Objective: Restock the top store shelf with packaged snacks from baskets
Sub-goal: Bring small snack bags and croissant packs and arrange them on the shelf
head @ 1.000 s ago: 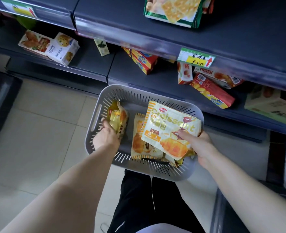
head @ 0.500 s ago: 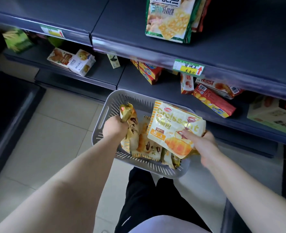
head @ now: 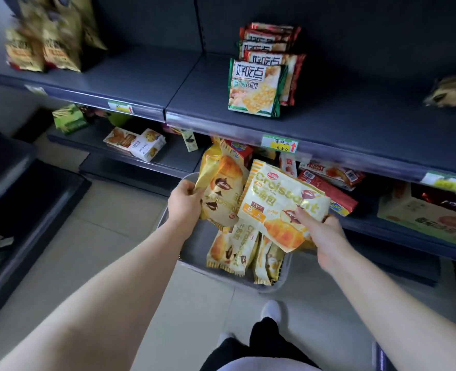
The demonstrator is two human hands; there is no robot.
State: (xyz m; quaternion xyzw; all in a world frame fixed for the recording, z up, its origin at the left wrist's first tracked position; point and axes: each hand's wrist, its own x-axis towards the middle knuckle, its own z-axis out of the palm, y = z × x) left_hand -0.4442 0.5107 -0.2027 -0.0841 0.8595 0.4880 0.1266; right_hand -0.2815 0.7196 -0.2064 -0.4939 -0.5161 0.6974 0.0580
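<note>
Gripping two packs at once above the grey basket (head: pixel 275 281): the left grip (head: pixel 185 200) curls tight round the edge of one small yellow croissant pack (head: pixel 221 188), and the right grip (head: pixel 326 236) pinches one large Croissant bag (head: pixel 277 199) at its lower corner between thumb and fingers. Holds both side by side, overlapping, just under the lip of the upper shelf (head: pixel 355 124). Counts at least three more small packs (head: pixel 232 250) standing on end in the basket, partly hidden under the large bag.

Finds on the upper shelf one row of about five cracker packs (head: pixel 256 89), green in front and red behind. Also finds a blurred cluster of yellow bags (head: pixel 44 49) at far left and one blurred packet (head: pixel 451 95) at far right.

Sees on the lower shelf (head: pixel 168 159) two cookie boxes (head: pixel 135 143) to the left and red boxes (head: pixel 328 188) behind the large bag.

Reads "Croissant" in yellow letters on the large bag, and "5.50" beside a red arrow on one price tag (head: pixel 279 144) on the shelf lip, straight above the held packs.
</note>
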